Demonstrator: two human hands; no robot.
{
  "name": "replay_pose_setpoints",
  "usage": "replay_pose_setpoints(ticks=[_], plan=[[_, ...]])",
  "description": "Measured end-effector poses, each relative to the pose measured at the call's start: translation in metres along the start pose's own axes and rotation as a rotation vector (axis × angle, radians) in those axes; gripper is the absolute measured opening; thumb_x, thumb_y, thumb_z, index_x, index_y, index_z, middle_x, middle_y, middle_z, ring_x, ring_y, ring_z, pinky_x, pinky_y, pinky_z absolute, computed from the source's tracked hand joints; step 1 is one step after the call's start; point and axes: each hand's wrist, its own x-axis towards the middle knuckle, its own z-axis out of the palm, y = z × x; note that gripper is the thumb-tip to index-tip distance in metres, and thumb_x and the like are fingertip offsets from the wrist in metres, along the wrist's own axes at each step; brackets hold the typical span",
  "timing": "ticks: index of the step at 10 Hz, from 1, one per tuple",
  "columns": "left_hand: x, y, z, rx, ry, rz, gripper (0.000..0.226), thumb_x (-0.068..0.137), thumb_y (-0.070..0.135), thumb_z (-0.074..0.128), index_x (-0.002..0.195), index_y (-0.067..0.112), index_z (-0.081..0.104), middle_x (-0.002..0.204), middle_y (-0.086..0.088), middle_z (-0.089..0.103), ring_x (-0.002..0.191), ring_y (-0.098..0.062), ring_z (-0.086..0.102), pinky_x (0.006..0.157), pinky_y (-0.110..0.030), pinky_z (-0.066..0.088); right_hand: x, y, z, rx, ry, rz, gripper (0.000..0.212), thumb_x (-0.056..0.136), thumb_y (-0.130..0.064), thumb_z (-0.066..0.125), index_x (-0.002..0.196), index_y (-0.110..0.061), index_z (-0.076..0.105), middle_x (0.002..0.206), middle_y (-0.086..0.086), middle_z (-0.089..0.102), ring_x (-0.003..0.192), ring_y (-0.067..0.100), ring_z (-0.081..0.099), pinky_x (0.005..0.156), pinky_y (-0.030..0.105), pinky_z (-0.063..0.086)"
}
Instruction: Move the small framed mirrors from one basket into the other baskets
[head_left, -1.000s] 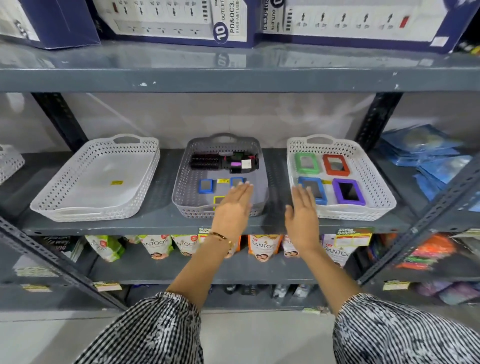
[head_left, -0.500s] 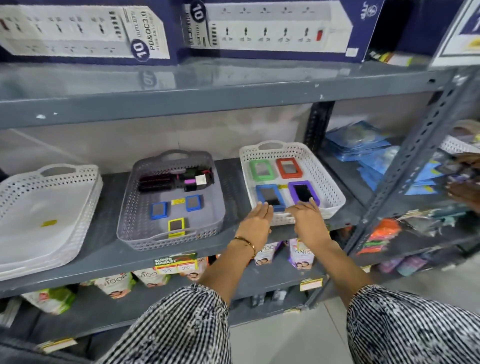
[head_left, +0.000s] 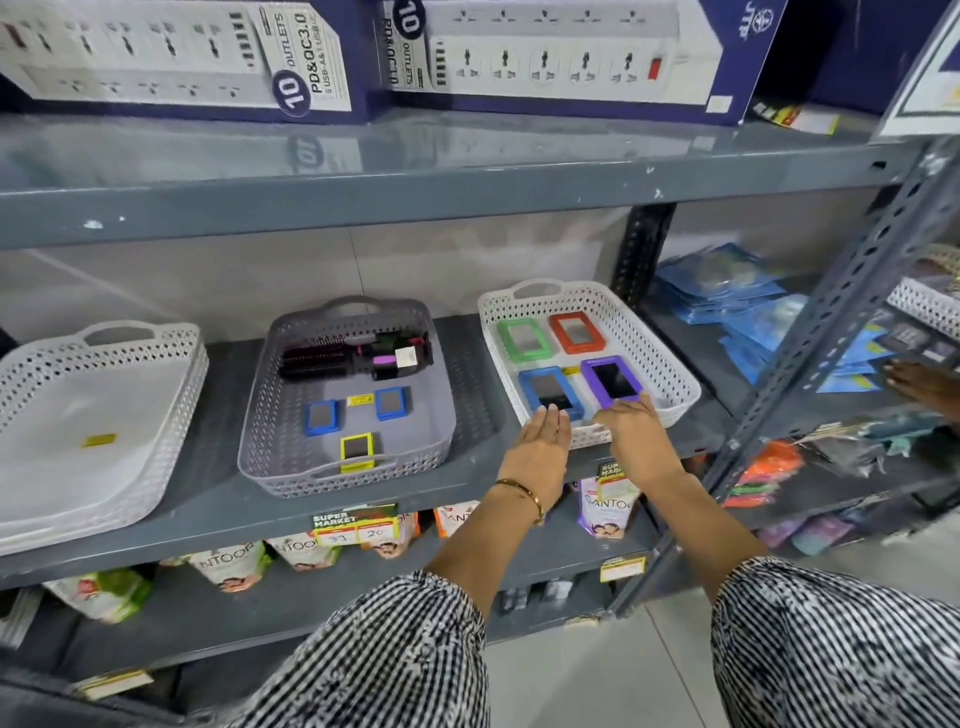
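Note:
A white basket (head_left: 660, 340) on the right of the shelf holds a green mirror (head_left: 522, 339), an orange mirror (head_left: 576, 331), a blue mirror (head_left: 549, 389) and a purple mirror (head_left: 610, 379). My left hand (head_left: 537, 447) lies flat at its front rim, fingertips at the blue mirror. My right hand (head_left: 636, 434) rests beside it, fingertips at the purple mirror. Both hold nothing. The grey middle basket (head_left: 436, 431) holds two small blue mirrors (head_left: 321, 417) (head_left: 390, 402), a yellow mirror (head_left: 356, 449) and a hairbrush (head_left: 356, 357). The left white basket (head_left: 171, 415) is bare.
The grey shelf (head_left: 218, 499) has an upper shelf with power-strip boxes (head_left: 545, 57) close above. A slanted steel upright (head_left: 831, 322) stands right of the baskets. Blue packets (head_left: 753, 306) lie beyond it, where another person's hand (head_left: 919, 382) reaches in. Pouches (head_left: 608, 512) fill the lower shelf.
The view swung right. My left hand left the grey basket and both hands moved to the front rim of the right white basket.

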Motion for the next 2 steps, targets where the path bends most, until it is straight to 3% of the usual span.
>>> replay_pose_setpoints(ticks=[2], plan=[[-0.0038, 0.0031, -0.0117, -0.057, -0.052, 0.011, 0.067, 0.096, 0.010, 0.042, 0.146, 0.002, -0.002, 0.157, -0.017, -0.004, 0.145, -0.028, -0.006, 0.120, -0.034, 0.000, 0.0036, 0.0000, 0.0030, 0.015, 0.011, 0.041, 0.053, 0.073, 0.013, 0.053, 0.116, -0.014, 0.065, 0.116, 0.009, 0.068, 0.119, 0.025, 0.054, 0.121, 0.038, 0.013]])
